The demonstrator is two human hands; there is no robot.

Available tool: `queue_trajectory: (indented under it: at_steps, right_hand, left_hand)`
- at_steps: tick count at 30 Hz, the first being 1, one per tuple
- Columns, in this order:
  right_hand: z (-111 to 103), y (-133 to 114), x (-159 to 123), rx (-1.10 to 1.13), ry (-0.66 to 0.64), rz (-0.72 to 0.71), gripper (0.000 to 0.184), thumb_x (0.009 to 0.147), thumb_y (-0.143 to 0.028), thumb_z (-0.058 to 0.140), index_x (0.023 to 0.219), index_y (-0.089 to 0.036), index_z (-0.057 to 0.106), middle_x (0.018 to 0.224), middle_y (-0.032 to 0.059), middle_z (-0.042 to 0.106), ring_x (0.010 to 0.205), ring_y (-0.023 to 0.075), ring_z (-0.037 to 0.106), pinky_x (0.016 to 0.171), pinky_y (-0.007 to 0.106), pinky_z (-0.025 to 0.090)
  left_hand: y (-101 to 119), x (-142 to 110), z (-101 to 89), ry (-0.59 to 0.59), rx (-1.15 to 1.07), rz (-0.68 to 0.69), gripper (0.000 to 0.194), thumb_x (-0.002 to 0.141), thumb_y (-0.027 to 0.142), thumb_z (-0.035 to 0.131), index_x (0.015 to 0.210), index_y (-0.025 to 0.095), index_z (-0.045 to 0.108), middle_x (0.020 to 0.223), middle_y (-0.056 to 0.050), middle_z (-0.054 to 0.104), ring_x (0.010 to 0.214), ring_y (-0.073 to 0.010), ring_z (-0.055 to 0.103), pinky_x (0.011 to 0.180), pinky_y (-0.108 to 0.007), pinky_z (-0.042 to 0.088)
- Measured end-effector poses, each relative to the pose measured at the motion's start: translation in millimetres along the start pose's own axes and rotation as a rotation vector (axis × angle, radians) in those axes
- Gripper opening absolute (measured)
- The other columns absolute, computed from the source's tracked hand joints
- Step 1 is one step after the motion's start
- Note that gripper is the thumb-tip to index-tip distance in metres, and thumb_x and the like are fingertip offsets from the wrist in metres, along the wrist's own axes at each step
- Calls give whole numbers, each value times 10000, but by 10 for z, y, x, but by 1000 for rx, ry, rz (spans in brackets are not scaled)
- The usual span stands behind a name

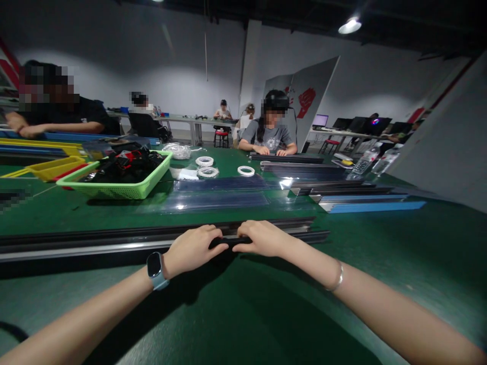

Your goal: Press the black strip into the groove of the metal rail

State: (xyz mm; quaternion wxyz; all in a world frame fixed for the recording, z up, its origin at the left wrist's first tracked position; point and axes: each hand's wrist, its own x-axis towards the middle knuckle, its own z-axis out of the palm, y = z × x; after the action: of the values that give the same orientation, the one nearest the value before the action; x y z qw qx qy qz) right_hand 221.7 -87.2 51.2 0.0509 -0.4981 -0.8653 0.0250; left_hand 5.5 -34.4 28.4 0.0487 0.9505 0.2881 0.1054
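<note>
Green tabletop [380,243] bears a dark channel [133,245] lying left-to-right; left hand [194,247] and right hand [262,238] grip its near edge.

Light-green basket [114,191] at left, clear bottles [366,160] at right, lit ceiling lamp [350,26], red-topped stools [221,134]

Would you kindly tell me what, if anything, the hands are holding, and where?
Left hand and right hand hold the long black profile by its near edge.
</note>
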Motion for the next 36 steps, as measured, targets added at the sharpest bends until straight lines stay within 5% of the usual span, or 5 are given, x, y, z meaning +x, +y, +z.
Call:
queue_trajectory:
  at_steps: [6, 11, 36]
  right_hand:
    - [166, 10, -124, 108, 108, 10, 386, 853, -473, 498, 1040, -153, 610, 989, 85, 642, 940, 200, 585, 810, 300, 438]
    - [260, 20, -102, 143, 186, 159, 370, 834, -501, 505, 876, -168, 662, 1045, 71, 646, 960, 188, 589, 843, 286, 443]
    - [328, -22, -78, 61, 184, 282, 418, 837, -551, 455, 911, -193, 657, 944, 50, 666, 893, 181, 606, 771, 282, 455]
  left_hand:
    - [12, 0, -17, -1, -45, 10, 349, 901, 470, 384, 1011, 220, 600, 1016, -32, 624, 922, -186, 596, 789, -288, 454]
    - [-2, 13, -3, 3, -53, 27, 380, 904, 473, 382, 1062, 214, 611, 1061, -35, 645, 1016, -194, 575, 871, -306, 439]
    - [-26, 61, -6, -63, -43, 29, 356, 885, 435, 440, 1119, 210, 588, 1017, -57, 660, 958, -202, 601, 829, -300, 458]
